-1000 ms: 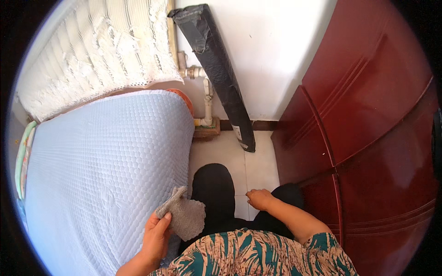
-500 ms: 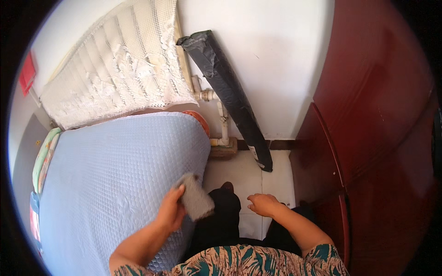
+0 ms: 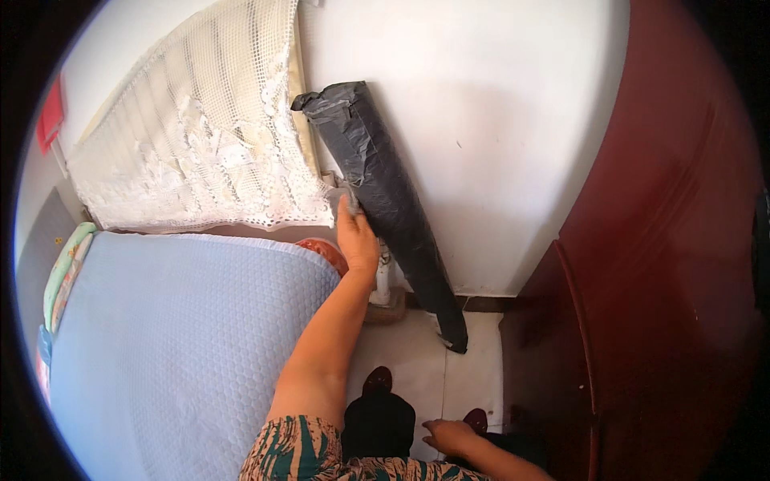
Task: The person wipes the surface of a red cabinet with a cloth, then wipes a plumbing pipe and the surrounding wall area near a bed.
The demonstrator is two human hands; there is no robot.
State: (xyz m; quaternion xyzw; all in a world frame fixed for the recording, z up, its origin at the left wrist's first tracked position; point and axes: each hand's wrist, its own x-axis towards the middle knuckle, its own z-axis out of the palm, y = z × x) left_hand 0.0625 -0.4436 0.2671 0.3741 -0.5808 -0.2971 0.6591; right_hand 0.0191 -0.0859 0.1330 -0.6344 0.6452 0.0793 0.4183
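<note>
My left hand reaches forward to the wall, closed on a folded grey cloth. The cloth is at the pale pipe, between the lace curtain's lower corner and a long tube wrapped in black plastic. Fingers and hand hide much of the cloth and the upper pipe. The black tube leans on the white wall, its lower end on the tiles. Low over the floor, near my legs, my right hand holds nothing, its fingers slightly apart.
On the left is a bed with a light blue quilted cover. Above it hangs the cream lace curtain. A dark red cabinet fills the right side. Pale floor tiles lie between bed and cabinet.
My left hand has carried the grey cloth from beside my leg forward to the pipe by the wall. The right hand now sits lower in view, and the view has shifted.
</note>
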